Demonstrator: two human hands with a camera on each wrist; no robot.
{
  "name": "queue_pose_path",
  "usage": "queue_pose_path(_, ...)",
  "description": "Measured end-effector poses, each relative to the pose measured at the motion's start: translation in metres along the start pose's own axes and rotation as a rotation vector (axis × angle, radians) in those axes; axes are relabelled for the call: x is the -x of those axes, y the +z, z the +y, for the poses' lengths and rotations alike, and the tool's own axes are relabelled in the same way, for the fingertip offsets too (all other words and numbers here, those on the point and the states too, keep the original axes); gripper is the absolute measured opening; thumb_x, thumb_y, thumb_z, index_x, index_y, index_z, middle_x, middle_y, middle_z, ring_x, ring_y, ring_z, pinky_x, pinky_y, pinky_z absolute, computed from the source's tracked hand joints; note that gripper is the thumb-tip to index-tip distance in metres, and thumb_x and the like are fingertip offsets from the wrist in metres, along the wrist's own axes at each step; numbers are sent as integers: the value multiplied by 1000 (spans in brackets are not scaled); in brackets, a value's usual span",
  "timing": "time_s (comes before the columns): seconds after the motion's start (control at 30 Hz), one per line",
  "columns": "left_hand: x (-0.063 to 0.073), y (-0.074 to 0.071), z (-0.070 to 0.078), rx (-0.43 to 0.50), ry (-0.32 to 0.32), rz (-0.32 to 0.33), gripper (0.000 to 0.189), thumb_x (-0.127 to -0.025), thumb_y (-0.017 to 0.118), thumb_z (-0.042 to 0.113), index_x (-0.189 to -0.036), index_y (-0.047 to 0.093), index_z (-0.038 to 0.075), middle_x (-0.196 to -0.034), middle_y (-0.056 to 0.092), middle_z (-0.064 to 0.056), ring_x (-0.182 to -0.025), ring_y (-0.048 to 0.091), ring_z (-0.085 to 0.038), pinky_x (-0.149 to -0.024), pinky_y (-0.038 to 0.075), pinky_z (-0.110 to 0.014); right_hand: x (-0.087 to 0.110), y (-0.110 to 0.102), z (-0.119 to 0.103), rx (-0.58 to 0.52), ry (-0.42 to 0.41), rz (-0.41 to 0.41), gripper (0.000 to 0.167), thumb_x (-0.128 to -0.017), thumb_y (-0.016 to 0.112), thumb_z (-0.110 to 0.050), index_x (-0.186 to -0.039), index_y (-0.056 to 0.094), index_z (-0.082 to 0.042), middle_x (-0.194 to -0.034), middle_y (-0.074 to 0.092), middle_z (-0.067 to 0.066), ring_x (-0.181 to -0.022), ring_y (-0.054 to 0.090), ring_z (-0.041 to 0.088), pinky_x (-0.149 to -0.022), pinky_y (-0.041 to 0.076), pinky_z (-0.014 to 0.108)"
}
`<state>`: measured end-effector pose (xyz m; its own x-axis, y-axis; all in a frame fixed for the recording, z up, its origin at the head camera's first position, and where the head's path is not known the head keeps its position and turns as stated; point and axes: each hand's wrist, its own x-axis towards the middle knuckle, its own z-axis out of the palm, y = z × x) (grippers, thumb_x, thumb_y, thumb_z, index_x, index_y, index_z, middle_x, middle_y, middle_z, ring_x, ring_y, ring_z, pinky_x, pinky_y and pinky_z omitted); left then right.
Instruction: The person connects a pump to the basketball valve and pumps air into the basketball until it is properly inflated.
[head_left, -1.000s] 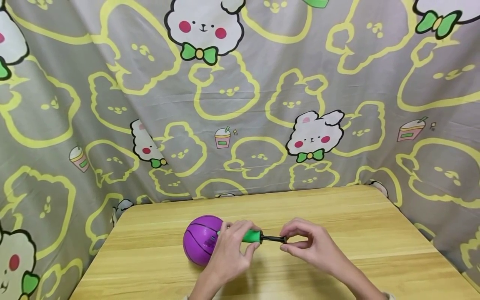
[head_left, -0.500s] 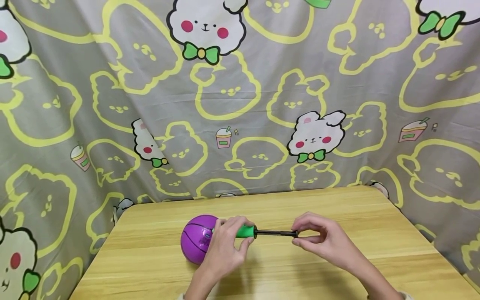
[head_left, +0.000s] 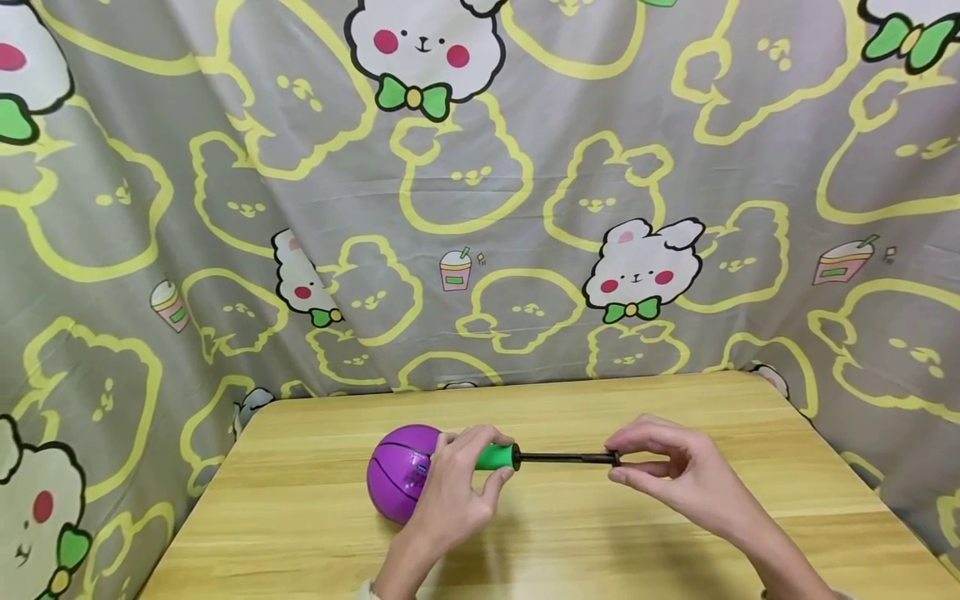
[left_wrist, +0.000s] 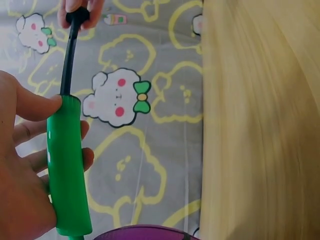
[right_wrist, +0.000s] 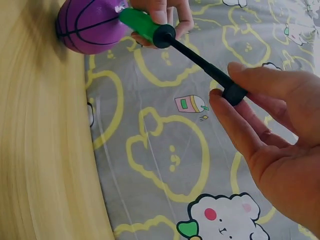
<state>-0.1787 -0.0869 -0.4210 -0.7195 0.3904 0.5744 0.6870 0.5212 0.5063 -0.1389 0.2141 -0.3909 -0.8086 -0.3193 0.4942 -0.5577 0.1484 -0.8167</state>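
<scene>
My left hand [head_left: 457, 487] grips the green barrel of a small hand pump [left_wrist: 69, 165], which lies level above the table. The pump's black rod [head_left: 562, 457] stretches far out to the right. At its end, my right hand [head_left: 686, 471] pinches the black end cap [right_wrist: 233, 93] between thumb and fingers. A purple ball [head_left: 401, 475] with black basketball lines rests on the table, just left of my left hand. In the right wrist view the barrel's far end meets the ball's side; my left hand hides that spot in the head view.
The wooden table [head_left: 315, 533] reaches back to a grey curtain [head_left: 525, 208] printed with yellow outlines and white rabbits. The curtain also hangs along the left and right sides.
My right hand has moved right, drawing the black rod much further out of the green barrel. My left hand keeps its grip near the ball, with only a slight shift.
</scene>
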Motion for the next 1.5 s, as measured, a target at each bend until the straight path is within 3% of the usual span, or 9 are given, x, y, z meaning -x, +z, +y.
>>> queue_pose_path(0.3, 1, 5, 10, 9, -9, 5, 30, -84, 77, 10, -110, 65, 21, -109, 68, 11, -101, 63, -7, -89, 35, -45, -1, 4, 2, -44, -27, 22, 30, -81, 77, 13, -109, 72, 4, -105, 69, 17, -100, 73, 24, -75, 59, 42)
queue_pose_path(1.2, 8, 24, 25, -30, 28, -27, 33, -82, 78, 8, -109, 63, 19, -106, 67, 10, -94, 61, -5, -86, 34, -43, -2, 54, 21, -46, -73, 76, 28, -80, 81, 7, -105, 75, -1, -101, 71, 10, -96, 73, 22, -72, 59, 39)
queue_pose_path(1.5, 9, 26, 25, -21, 55, -68, 30, -85, 75, 11, -111, 63, 19, -108, 67, 10, -98, 62, -5, -85, 36, -41, -1, 62, 21, -45, -75, 34, 25, -84, 79, 4, -108, 73, -3, -104, 69, 10, -100, 71, 21, -74, 59, 38)
